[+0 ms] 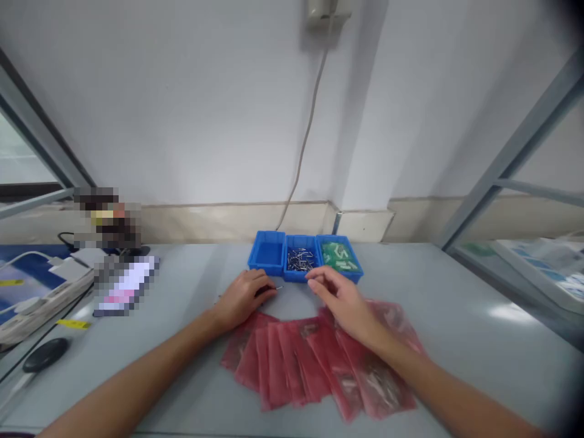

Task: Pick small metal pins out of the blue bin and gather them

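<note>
Pinch, L hand [244, 296] on pin [279, 288]

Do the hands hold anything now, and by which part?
The left hand seems to pinch a thin metal pin by one end. The right hand has curled fingers above the pink bags; whether it holds anything cannot be told.

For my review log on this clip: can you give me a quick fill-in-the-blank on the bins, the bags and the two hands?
The blue bins in the row number ____. The green parts lie in the ____ bin of that row. The small pin on the table lies by the fingertips of the ____ hand. The right hand hovers over the fanned pink ____.
Missing words: three; right; left; bags.
</note>
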`<state>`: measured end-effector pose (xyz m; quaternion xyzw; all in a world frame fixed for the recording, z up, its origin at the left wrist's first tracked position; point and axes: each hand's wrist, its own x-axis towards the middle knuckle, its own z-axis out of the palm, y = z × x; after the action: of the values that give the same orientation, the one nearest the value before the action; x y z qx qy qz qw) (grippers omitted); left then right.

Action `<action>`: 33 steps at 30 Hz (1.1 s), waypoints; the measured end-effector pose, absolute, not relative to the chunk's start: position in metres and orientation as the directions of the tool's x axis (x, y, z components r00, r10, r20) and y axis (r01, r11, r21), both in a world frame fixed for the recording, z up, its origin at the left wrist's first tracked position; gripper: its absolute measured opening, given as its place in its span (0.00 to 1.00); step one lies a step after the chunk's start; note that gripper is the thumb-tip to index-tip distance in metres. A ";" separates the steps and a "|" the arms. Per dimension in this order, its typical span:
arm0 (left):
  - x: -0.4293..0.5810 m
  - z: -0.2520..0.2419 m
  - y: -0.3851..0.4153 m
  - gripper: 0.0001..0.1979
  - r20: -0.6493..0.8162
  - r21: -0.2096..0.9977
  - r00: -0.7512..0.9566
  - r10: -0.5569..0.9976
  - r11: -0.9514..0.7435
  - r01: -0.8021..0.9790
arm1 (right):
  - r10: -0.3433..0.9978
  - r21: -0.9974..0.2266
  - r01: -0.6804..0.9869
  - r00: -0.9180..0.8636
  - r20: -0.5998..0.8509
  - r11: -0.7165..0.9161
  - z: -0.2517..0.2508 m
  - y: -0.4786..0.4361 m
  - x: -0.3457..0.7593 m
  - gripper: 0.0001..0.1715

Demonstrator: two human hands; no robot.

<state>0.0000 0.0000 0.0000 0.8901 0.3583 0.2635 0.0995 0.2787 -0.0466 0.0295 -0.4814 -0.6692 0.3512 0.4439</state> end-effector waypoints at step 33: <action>0.002 0.009 -0.010 0.18 0.488 0.161 0.679 0.548 -0.821 0.548 | 0.895 -0.802 0.402 -0.249 0.369 0.443 0.026 -0.055 0.276 0.05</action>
<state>0.0022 -0.0103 0.0094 0.9163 0.2990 0.2666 0.0007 0.2761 -0.0552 0.0259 -0.4412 -0.7352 0.2900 0.4252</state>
